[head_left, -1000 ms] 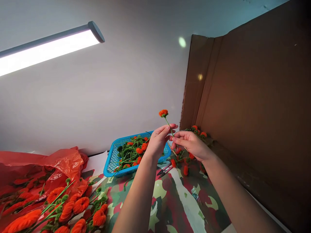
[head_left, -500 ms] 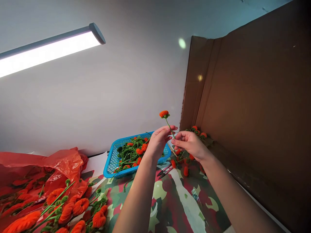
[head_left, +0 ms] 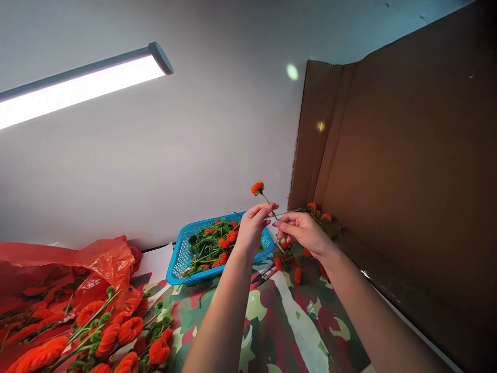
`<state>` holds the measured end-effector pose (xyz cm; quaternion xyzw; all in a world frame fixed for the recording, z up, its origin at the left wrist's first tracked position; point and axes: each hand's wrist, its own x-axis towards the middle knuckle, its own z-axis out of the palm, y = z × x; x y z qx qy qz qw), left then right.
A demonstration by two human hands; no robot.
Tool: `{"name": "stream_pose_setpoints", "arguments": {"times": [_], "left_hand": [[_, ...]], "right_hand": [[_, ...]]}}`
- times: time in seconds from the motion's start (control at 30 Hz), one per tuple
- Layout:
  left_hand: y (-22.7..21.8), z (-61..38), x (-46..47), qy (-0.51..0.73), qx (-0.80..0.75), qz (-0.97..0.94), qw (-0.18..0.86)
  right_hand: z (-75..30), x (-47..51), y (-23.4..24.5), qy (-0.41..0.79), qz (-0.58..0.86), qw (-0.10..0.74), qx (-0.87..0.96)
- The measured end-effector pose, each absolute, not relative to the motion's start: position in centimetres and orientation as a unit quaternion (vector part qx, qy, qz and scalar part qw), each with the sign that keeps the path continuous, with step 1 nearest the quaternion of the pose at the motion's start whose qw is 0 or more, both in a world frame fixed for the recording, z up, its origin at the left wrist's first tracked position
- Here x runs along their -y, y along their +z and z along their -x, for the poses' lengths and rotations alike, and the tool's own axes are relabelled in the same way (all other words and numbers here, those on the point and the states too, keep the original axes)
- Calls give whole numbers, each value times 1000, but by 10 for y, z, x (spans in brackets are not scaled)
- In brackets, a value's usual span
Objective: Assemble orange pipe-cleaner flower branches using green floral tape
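Observation:
An orange pipe-cleaner flower (head_left: pixel 257 188) with a thin green stem is held up in front of the wall, its head tilted to the left. My left hand (head_left: pixel 257 220) pinches the stem partway below the head. Lower on the same stem, the fingertips of my right hand (head_left: pixel 301 230) are closed on it. The stem's bottom end is hidden by the fingers. Behind my left hand stands a blue plastic basket (head_left: pixel 176 264) of green stems, leaves and orange flower heads. Dark-tipped pliers (head_left: pixel 264 275) lie on the patterned cloth below my hands.
At the left, a red plastic bag (head_left: pixel 104 259) spills many orange flowers (head_left: pixel 130 330). More orange flowers (head_left: pixel 297 275) lie beyond my right wrist. A tall cardboard sheet (head_left: pixel 396 145) walls off the right side. The camouflage-patterned cloth (head_left: pixel 279 331) covers the table. A lit tube lamp (head_left: pixel 89 88) hangs upper left.
The flower head has tipped left and slightly down. My left hand's fingers have closed more on the stem, and my right hand stays at its lower part. The view has shifted slightly.

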<state>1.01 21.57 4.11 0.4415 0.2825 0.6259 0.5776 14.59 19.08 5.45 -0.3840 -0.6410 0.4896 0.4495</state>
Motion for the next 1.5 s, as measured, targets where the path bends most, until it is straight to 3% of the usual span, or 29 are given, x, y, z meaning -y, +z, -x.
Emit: {"name": "stream_pose_setpoints", "arguments": {"times": [0.3,1.5], "left_hand": [[35,-7,-224,653,-271,-327,627],[34,-9,-223,641,-220,-297,672]], "right_hand": [[-147,-198,45,496,378,404,669],[-145,-201,36,499,353,351,710]]}}
